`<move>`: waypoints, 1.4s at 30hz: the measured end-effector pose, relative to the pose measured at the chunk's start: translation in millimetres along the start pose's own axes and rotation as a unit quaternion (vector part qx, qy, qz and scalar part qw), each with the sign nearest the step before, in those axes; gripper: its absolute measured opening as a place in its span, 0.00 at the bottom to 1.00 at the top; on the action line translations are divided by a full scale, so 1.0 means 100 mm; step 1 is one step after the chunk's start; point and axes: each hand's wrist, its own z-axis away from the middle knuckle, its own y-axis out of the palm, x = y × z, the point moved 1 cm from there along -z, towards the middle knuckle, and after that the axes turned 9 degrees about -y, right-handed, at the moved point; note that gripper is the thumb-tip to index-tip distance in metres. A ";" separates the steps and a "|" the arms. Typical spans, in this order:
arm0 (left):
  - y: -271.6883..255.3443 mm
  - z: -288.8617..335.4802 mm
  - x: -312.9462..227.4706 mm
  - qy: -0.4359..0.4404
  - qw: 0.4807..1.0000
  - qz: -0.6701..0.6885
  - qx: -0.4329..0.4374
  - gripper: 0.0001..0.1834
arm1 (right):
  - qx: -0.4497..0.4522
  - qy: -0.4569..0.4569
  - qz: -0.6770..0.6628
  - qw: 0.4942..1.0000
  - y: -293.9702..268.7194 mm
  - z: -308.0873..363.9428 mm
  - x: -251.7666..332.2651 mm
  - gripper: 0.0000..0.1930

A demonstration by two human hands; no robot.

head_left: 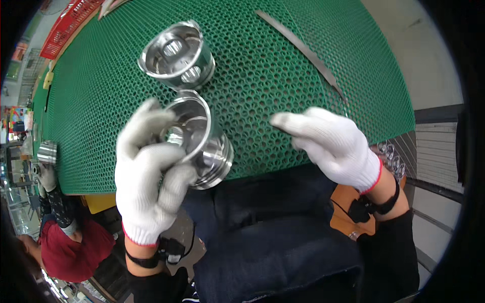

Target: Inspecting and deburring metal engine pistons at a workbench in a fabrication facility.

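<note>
White knit gloves with red cuffs cover both my hands. My left hand (151,177) is closed around a shiny metal piston (214,156), tilted with its hollow end up and toward the glove; some of its rim is behind my fingers. Just beyond it a second piston (179,55) rests on the green mat, hollow side up, its pin hole showing. To the right my right hand (331,144) hovers over the mat's near edge, fingers stretched out to the left, with nothing seen in it.
Perforated green matting (252,91) covers the table. A long, thin, tapering metal strip (303,48) lies at the far right. A red basket (70,25) stands at the far left. At the left edge, a co-worker in a red top (76,247) reaches toward another piston (47,152). Shiny metal parts (391,156) sit beyond my right wrist.
</note>
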 end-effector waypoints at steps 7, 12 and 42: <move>0.24 -0.34 -0.03 0.003 1.000 0.009 -0.016 0.06 | 0.016 -0.111 0.310 0.944 0.16 -0.26 -0.04 0.20; 0.28 -0.16 -0.14 0.010 1.000 0.007 -0.025 0.07 | -0.038 -0.158 0.365 0.917 0.29 -0.22 -0.04 0.12; 0.03 0.20 -0.05 0.095 0.971 -0.215 0.039 0.24 | 0.024 0.345 -0.493 0.798 -0.11 0.24 0.15 0.26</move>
